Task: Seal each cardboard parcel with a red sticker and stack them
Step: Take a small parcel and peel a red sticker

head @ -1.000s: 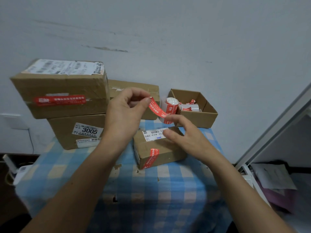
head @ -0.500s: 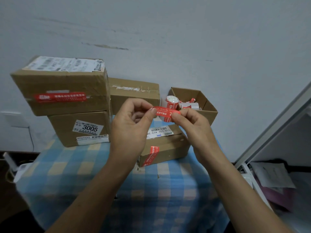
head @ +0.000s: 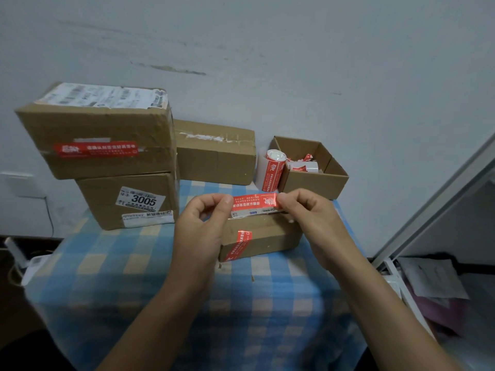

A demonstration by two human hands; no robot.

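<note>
The left hand (head: 199, 231) and right hand (head: 308, 220) each pinch an end of one red sticker (head: 254, 202), stretched just over the small parcel (head: 263, 238) on the counter (head: 134, 277). Behind: two stacked parcels (head: 101, 129), one single parcel (head: 214, 156), one open box (head: 313, 182).

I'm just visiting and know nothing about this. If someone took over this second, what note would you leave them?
Left grip and right grip, both bare hands, each pinch one end of a red sticker, stretched flat over the small parcel.
Done: two parcels stacked at left; the top parcel bears a sticker; the small one has one on its front corner.
Left: press this sticker down, stack the small parcel, then probably the rear parcel, where no red sticker shows.
</note>
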